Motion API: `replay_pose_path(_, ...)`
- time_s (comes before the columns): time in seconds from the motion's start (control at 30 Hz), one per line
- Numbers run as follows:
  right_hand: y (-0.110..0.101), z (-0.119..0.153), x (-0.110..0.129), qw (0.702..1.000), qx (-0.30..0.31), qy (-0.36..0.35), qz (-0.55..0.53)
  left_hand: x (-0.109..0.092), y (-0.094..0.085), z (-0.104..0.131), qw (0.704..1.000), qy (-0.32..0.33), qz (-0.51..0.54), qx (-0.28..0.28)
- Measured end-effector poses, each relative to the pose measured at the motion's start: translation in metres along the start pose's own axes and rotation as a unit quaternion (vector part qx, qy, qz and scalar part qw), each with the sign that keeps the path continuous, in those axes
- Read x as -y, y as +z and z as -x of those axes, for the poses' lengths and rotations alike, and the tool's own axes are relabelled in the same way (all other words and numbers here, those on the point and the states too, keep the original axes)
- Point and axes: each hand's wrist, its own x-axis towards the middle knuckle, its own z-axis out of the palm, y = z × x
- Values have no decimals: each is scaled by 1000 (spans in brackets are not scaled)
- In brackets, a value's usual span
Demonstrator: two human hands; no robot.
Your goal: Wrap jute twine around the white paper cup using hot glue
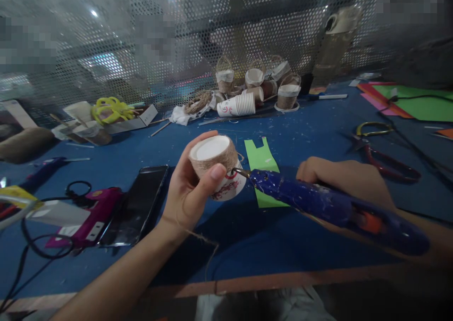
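Note:
My left hand (189,191) grips a paper cup (230,186) held bottom up and tilted above the table. Brown twine (215,158) wraps the upper part of the cup, and its printed wall shows below. A loose strand of twine (205,238) hangs beneath my left wrist. My right hand (339,179) is closed around a blue glue gun (304,196). The gun's metal tip touches or nearly touches the cup wall at the twine's lower edge. A piece of green paper (262,156) lies on the table behind the gun.
On the blue table (198,146), a phone (138,208) and a magenta power strip (92,217) lie left. Pliers (382,156) and coloured sheets (414,102) sit right. Stacked cups (237,105) and several twine-wrapped baskets (288,97) stand by the perforated screen (177,43).

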Motion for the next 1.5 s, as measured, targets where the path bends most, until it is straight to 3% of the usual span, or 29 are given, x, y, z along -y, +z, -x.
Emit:
replay_pose_path(0.4, 0, 0, 2, 1000, -7, -8, 1, -5, 5, -2, 998, -34, 46, -23)
replay_pose_path(0.7, 3, -3, -11, 998, -40, -33, -29, -4, 3, -1, 998, -18, 57, -14)
replay_pose_path(1.07, 1, 2, 1, 1000, -2, -8, -10, -4, 4, -1, 999, -10, 38, -19)
replay_pose_path(1.5, 1, -3, 1, 997, -35, 19, -59, -4, 4, -3, 998, 11, 53, -18)
